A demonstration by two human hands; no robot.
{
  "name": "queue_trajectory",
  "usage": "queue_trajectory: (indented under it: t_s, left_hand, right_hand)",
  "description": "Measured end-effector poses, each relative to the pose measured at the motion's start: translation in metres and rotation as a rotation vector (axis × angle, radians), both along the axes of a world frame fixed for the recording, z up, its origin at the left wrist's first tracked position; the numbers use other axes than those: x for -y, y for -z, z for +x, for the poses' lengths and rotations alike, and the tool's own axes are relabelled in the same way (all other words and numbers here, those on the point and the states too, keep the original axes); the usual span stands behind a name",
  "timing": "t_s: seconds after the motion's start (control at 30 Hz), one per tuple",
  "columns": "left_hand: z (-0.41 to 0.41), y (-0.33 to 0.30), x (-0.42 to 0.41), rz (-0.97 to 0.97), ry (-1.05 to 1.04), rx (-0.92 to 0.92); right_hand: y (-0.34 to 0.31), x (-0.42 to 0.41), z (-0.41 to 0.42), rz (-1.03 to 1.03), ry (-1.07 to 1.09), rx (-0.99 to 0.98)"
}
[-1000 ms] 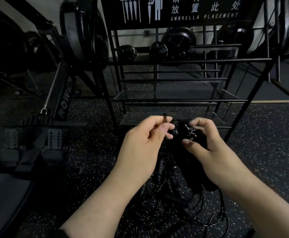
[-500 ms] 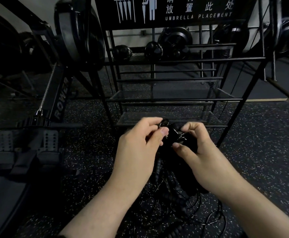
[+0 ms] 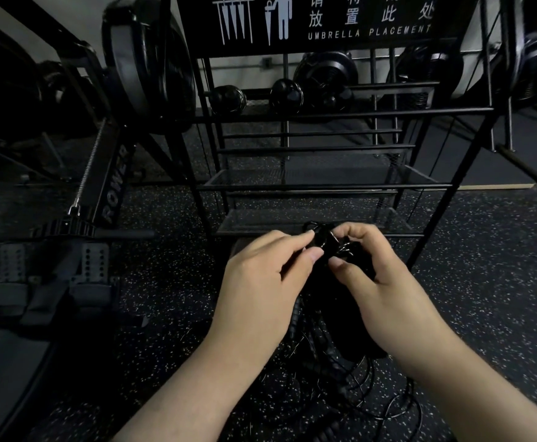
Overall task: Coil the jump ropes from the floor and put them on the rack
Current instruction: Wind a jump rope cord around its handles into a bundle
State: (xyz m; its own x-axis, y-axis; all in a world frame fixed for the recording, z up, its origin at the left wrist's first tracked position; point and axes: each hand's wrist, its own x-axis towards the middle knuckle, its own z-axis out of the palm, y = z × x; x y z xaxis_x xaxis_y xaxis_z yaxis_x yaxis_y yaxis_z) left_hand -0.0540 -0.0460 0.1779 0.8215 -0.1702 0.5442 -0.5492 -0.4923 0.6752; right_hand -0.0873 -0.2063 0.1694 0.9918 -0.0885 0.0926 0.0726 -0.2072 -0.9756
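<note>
A black jump rope bundle is held up between both hands in front of the black metal rack. My left hand pinches the rope's cord at thumb and forefinger. My right hand grips the bundle, fingers curled round its top and thumb pressing its side. The handles hang down below my hands, dark and hard to make out. More black ropes lie tangled on the speckled floor beneath my forearms.
The rack has mesh shelves and a sign reading "UMBRELLA PLACEMENT". A rowing machine stands to the left with its footrests near me. Dumbbells and fan wheels sit behind the rack. Speckled rubber floor stretches right.
Both hands stay together on the bundle and have sunk slightly in view. My left fingers have shifted along the cord; my right hand has curled tighter over the top.
</note>
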Motion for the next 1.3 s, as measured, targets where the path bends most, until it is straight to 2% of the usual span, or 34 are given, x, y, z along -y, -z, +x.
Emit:
queue_trajectory:
  t_s: [0.27, 0.57, 0.8, 0.97, 1.1, 1.2, 1.3]
  left_hand:
    - [0.003, 0.002, 0.001, 0.028, -0.03, -0.078]
    - [-0.004, 0.002, 0.001, -0.172, -0.044, -0.226]
    - [0.001, -0.001, -0.003, 0.039, 0.03, -0.231]
    - [0.008, -0.002, -0.003, 0.052, 0.034, -0.412]
    - [0.012, -0.002, -0.005, 0.12, 0.064, -0.451]
    - [0.01, 0.001, -0.009, 0.272, 0.059, -0.392]
    - [0.012, 0.0, -0.012, 0.305, 0.093, -0.357]
  right_hand:
    - [-0.001, 0.0, -0.003, -0.051, -0.079, 0.011]
    - [0.002, 0.003, -0.001, -0.139, -0.078, 0.063]
    - [0.001, 0.008, 0.002, -0.315, -0.058, 0.099]
    - [0.001, 0.007, -0.002, -0.44, -0.093, 0.05]
    - [0.0, 0.003, -0.002, -0.437, -0.068, -0.07]
    - [-0.001, 0.002, -0.001, -0.494, -0.09, -0.079]
    - [-0.001, 0.004, 0.002, -0.546, -0.164, -0.104]
